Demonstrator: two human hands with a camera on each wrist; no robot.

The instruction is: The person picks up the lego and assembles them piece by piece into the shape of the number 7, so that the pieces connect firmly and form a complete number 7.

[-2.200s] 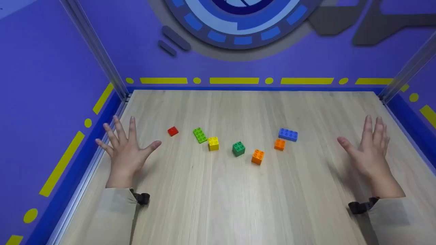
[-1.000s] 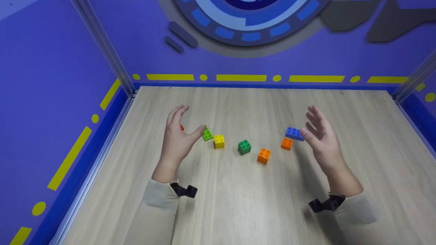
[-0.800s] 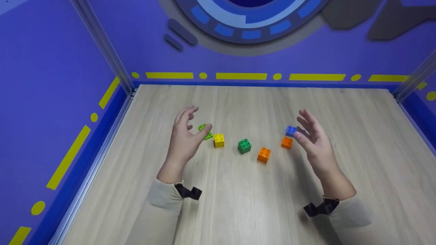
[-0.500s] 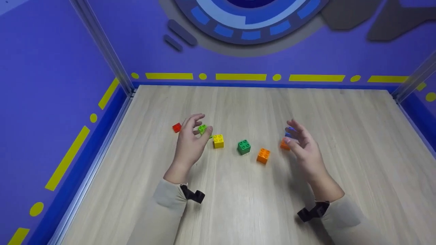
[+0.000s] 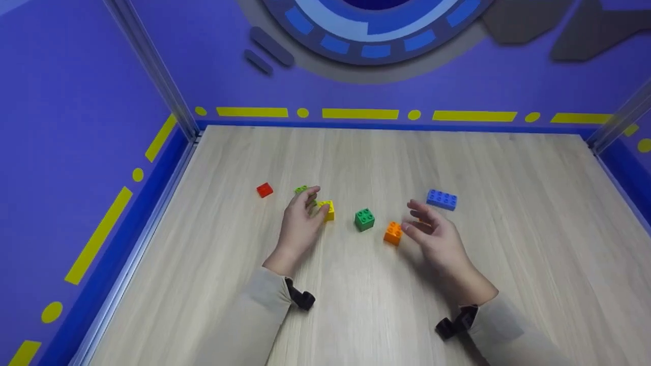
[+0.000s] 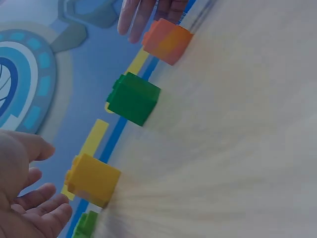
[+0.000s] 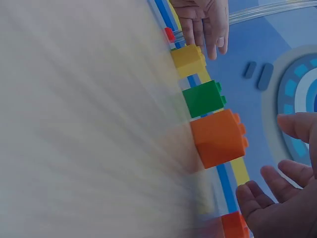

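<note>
My left hand (image 5: 301, 223) hovers by the yellow brick (image 5: 329, 211), thumb and fingers spread apart with nothing between them. Its fingers cover part of the light green brick (image 5: 301, 189) behind. Over on the right, my right hand (image 5: 440, 239) holds nothing; its thumb lies close to the nearer orange brick (image 5: 392, 233). In the head view that hand mostly hides a second orange brick, which shows at the lower edge of the right wrist view as an orange block (image 7: 234, 225). Between the hands stands a dark green brick (image 5: 364, 219), studs up.
A red brick (image 5: 264, 190) lies to the left of the left hand. The blue brick (image 5: 442, 200), long with two rows of studs, lies behind the right hand. Blue-purple panels (image 5: 356, 91) wall in the wooden table (image 5: 346, 305) at the back and sides.
Both hands have come in from the table's sides toward the middle and lowered to the bricks, their fingers less spread. The bricks stay where they were.
</note>
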